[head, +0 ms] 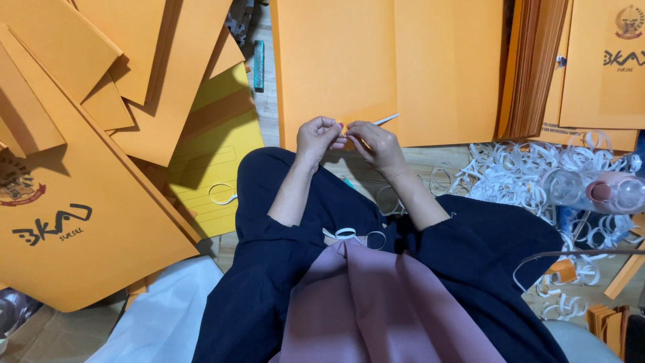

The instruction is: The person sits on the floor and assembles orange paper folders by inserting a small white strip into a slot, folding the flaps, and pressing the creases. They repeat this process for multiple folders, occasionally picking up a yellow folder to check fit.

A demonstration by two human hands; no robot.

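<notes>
Head view, looking down over my lap: my left hand [317, 136] and right hand [376, 142] meet just at the near edge of the big orange folder [336, 60] lying flat on the floor. Both grips are narrow, fingertips pinched together on a thin white strip [385, 119] that pokes out up and to the right from my right hand, with a small bit of orange showing between the two hands. Whether the left fingers actually clamp the strip or only the orange bit, I can't tell.

Right of that folder stands a thick stack of orange folders [534, 67], seen edge-on. Below the stack, a heap of curled white strips [510, 175] spreads over the floor, and a clear plastic bottle with a pink cap [594, 191] lies on its side at the heap's right edge. Left of the big folder, a yellow folder [215, 154] sits under more overlapping orange folders [80, 134]. One loose white curl [346, 234] rests on my dark lap, near the mauve cloth [383, 309].
</notes>
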